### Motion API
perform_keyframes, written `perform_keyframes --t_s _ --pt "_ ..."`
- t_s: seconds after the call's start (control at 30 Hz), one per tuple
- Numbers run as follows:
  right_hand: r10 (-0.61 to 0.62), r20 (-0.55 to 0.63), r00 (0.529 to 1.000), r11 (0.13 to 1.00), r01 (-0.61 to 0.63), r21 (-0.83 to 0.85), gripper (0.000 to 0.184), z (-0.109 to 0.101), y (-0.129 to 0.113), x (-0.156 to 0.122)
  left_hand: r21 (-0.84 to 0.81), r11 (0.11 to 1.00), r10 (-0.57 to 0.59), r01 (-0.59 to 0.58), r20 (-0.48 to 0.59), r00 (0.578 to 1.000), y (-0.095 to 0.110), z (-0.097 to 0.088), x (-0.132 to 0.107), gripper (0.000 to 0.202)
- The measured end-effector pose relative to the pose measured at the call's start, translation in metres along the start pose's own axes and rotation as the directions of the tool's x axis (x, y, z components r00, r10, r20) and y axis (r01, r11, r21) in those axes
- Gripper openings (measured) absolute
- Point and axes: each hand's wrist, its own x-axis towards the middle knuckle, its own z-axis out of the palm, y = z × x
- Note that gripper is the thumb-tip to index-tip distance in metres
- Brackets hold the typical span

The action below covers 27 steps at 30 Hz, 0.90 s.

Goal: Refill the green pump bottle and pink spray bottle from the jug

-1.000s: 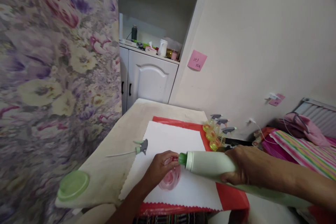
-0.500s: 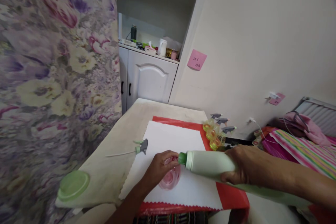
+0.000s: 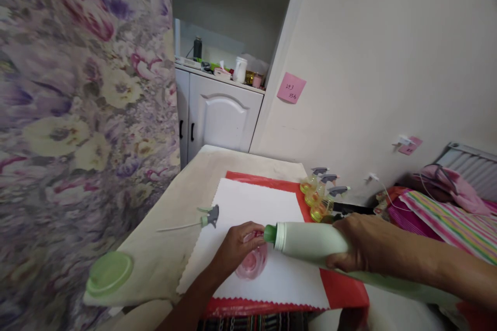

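Pale green bottle [image 3: 310,242]: lies almost level just above the white cloth [image 3: 256,207], green neck [image 3: 269,234] pointing left; shows no label or print on the side facing up. Runs on beneath the right forearm toward the lower right edge, so base and full length stay hidden. Right hand [image 3: 357,243]: wraps closed round the body of the pale green bottle, fingertips out of sight behind it. Left hand [image 3: 236,248]: curls shut over the pink bottle [image 3: 254,264], a small clear one resting on the white cloth, covering its top and mouth. Cannot tell whether the green neck touches that mouth or stops just beside it; no liquid made out. Beneath the cloth: red mat [image 3: 341,289], front edge cut off by the frame. Left of the hands on the pale table [image 3: 166,248]: loose spray head [image 3: 209,215] with a thin tube, and near the front corner a round green lid [image 3: 109,273]. Behind the right hand: cluster of yellow spray bottles [image 3: 318,199], partly overlapping one another. On the wall: pink note [image 3: 291,88] with two handwritten lines, perhaps "293" over "336", too small to confirm. Further right: smaller pink tag [image 3: 409,146], writing unreadable.
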Motion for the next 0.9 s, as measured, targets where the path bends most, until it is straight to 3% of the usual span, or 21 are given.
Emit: perform_keyframes --t_s 0.23,0.4,0.77,0.9 --pt "0.017 0.052 0.998 0.999 -0.015 -0.036 0.041 0.001 0.001 0.000 0.004 1.000 -0.002 0.002 -0.004 1.000 0.001 -0.001 0.001 0.017" --pt "0.043 0.063 0.997 0.999 -0.043 -0.015 0.049 0.015 0.015 -0.001 0.005 1.000 -0.001 0.001 -0.011 1.000 0.000 0.000 0.001 0.018" --pt "0.065 0.045 0.997 0.981 -0.072 0.182 0.053 0.055 0.040 -0.004 0.015 0.999 -0.028 0.028 -0.019 0.999 0.005 0.000 0.002 0.019" --pt "0.039 0.064 0.997 0.930 -0.059 0.362 0.045 0.067 0.047 -0.007 0.031 0.999 -0.042 0.042 -0.011 0.999 0.005 0.000 0.002 0.020"
